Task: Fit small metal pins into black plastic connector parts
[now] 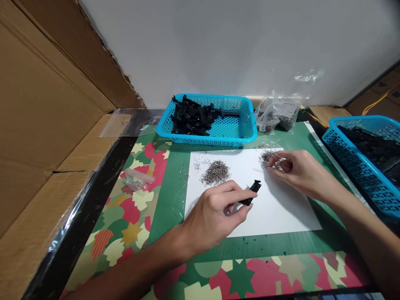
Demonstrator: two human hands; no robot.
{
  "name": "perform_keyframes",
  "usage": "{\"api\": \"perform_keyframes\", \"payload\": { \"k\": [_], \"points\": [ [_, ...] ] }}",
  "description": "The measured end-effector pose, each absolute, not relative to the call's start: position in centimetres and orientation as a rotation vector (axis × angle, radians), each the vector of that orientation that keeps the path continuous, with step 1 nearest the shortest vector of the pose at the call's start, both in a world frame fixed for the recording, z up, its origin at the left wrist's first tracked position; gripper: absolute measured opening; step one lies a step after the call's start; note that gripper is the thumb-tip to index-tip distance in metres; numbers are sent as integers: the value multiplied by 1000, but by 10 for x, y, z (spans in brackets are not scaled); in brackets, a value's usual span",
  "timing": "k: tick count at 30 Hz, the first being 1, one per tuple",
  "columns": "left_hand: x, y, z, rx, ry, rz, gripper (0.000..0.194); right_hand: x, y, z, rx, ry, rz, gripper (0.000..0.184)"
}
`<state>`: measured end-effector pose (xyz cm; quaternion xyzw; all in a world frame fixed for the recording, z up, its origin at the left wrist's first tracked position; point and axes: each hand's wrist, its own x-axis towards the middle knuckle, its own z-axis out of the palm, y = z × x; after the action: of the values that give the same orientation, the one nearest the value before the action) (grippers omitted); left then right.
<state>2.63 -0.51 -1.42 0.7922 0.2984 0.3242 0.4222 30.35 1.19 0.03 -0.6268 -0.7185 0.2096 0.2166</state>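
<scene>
Left fingers (236, 196) partly cover the slim black part (255, 186).

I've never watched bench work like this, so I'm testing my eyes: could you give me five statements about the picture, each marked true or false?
1. The left hand holds a narrow black plastic-looking part. True.
2. The right hand is at the right-hand pile of thin silvery metal pieces. True.
3. Every pile of metal pieces sits inside a basket. False: the left-hand pile lies on a rectangular white paper sheet.
4. The perforated blue plastic basket behind the sheet contains black parts. True.
5. That basket is filled evenly. False: its contents bunch toward the left.
</scene>
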Motion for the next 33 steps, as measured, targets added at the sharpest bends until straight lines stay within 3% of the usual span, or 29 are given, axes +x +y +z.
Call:
{"api": "perform_keyframes", "payload": {
  "k": [33],
  "points": [
    [28, 0, -13, 1785, 922, 859, 24, 320, 13, 2, -1777, -2139, 555, 13]
  ]
}}
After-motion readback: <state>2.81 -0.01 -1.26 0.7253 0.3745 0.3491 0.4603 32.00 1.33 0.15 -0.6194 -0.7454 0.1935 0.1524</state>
